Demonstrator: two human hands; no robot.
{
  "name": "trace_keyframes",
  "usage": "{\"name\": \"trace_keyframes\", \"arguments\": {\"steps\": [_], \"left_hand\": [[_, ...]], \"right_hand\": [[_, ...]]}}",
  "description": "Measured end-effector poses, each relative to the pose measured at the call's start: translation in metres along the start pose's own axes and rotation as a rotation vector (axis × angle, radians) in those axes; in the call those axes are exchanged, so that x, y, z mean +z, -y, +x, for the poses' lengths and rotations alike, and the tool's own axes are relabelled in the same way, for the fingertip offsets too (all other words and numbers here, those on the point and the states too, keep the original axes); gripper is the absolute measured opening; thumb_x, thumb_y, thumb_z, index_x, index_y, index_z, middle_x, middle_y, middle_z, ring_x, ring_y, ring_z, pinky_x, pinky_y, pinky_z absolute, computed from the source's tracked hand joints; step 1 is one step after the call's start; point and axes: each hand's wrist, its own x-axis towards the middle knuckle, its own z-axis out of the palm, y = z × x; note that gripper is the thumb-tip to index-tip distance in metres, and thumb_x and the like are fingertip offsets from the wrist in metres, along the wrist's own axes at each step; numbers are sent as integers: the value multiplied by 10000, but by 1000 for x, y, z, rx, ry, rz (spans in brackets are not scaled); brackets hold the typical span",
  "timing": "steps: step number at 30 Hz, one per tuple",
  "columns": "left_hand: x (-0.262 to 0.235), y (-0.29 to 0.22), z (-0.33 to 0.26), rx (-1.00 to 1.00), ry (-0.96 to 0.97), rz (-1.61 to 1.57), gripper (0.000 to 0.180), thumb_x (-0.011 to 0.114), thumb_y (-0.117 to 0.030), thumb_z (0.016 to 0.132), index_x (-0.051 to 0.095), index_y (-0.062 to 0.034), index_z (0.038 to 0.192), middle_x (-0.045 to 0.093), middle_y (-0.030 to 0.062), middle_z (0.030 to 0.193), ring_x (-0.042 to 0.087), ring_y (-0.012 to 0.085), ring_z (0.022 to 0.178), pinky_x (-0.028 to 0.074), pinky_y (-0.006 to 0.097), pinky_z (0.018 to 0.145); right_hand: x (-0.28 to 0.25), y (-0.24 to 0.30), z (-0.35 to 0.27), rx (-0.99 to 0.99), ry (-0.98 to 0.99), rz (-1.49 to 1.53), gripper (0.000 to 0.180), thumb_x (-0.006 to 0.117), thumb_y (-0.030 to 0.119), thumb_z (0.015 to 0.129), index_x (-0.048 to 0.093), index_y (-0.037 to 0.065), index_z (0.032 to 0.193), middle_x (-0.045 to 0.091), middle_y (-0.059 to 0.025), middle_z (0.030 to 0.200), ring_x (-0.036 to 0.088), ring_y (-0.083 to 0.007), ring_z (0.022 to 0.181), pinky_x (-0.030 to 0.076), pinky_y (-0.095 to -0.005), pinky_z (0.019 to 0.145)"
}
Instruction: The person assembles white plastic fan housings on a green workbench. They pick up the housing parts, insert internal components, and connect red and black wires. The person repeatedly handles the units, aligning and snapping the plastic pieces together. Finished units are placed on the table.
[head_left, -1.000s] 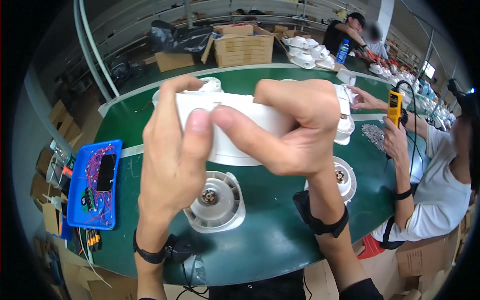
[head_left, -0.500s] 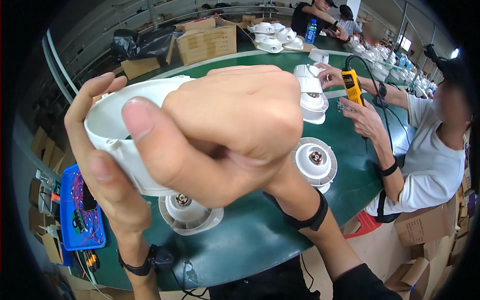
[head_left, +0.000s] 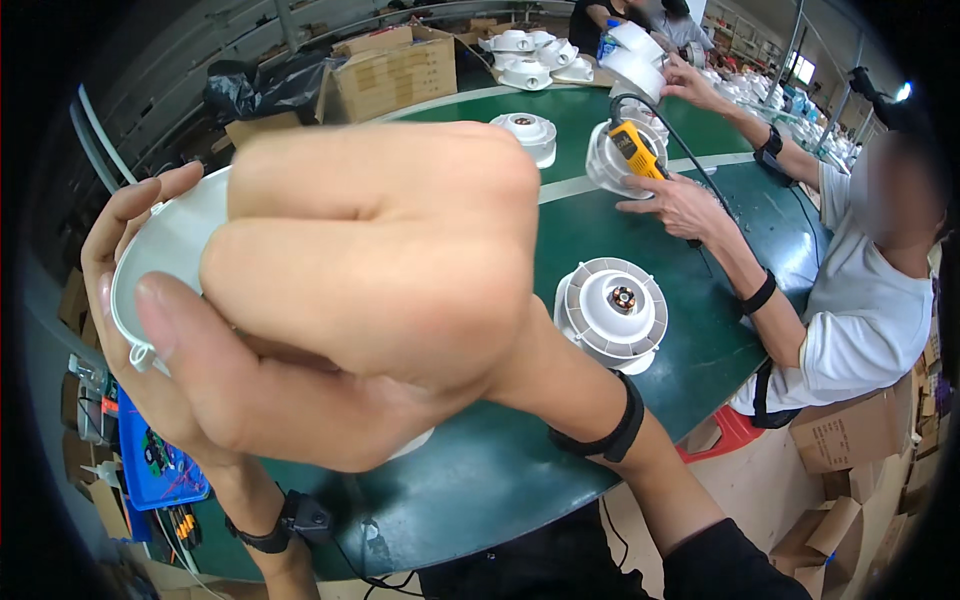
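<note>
A white, ring-shaped plastic housing [head_left: 170, 250] is held up close at the left, tilted, its open side partly facing me. My left hand [head_left: 165, 410] wraps its outer left side, fingers curled round the wall. In front of it, my right hand [head_left: 370, 270] is closed, knuckles towards me, its thumb beside the near rim. Whatever lies inside those right fingers is hidden, as is the housing's right part. Below the hands, only a sliver of a white part [head_left: 412, 442] shows on the table. A white fan unit [head_left: 615, 310] with a copper-wound motor sits right of my hands.
Across the green table [head_left: 480, 500], a co-worker holds a yellow electric screwdriver [head_left: 637, 150] near a white unit and lifts a white housing [head_left: 635, 62]. Another white unit [head_left: 525, 135] stands farther back. A blue tray [head_left: 160, 470] of wired parts and a cardboard box [head_left: 395, 75] lie left.
My hands and the housing have shifted left, covering most of the fan unit below. The co-worker's screwdriver has moved left to a white unit, and their other hand has raised a housing.
</note>
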Motion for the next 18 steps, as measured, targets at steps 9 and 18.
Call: {"name": "trace_keyframes", "arguments": {"steps": [9, 18], "left_hand": [[1, 3, 2, 1, -7, 47, 356, 376, -213, 993, 562, 48, 1148, 615, 167, 1175, 591, 218, 1040, 443, 338, 937], [3, 3, -1, -7, 12, 85, 391, 322, -228, 1006, 562, 46, 1149, 617, 166, 1167, 591, 212, 1047, 442, 323, 938]], "right_hand": [[6, -12, -11, -86, -17, -42, 339, 636, 145, 727, 456, 102, 444, 388, -16, 426, 422, -199, 348, 315, -316, 355], [6, -14, -7, -64, -69, 8, 321, 632, 150, 728, 479, 92, 452, 385, -18, 415, 435, -210, 351, 322, -324, 365]]}}
